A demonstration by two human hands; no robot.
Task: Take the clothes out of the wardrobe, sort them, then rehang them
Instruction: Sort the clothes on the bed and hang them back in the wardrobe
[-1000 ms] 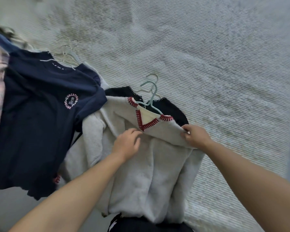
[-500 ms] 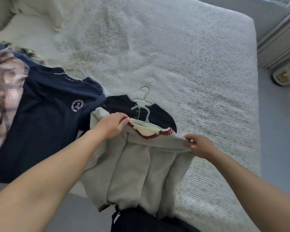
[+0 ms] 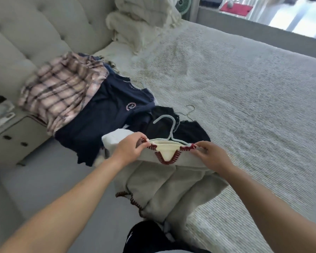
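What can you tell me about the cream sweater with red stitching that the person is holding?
The cream sweater looks like soft, fleecy knit, with a V-neck edged in dark red stitching and the same stitching along a lower edge. It sits on a pale blue hanger whose hook rises above the collar. The left hand and the right hand each pinch a shoulder by the neckline. Its body hangs crumpled over the edge of the bed, in front of a black garment.
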